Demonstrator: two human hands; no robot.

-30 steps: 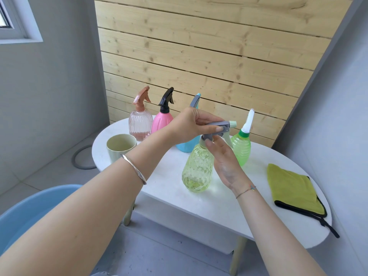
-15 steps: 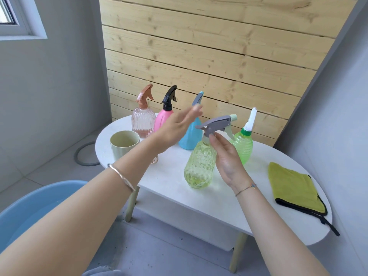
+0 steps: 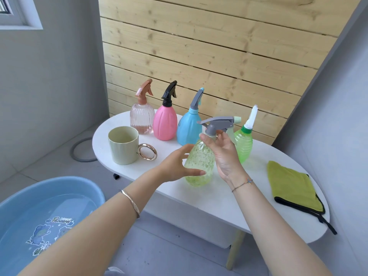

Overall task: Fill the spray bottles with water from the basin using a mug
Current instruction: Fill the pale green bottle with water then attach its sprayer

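On table (image 3: 165, 145), yellow bottle (image 3: 199, 161) between left hand (image 3: 174, 167) and right hand (image 3: 226, 156).

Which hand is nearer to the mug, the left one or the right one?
Left. The left hand curls round the side of the yellow bottle facing the mug; the right hand holds the bottle's neck, farther from the mug.

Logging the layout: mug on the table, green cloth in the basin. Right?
No. The head view shows the cloth lying on the table, at its right end, not in the basin. The mug does stand on the table.
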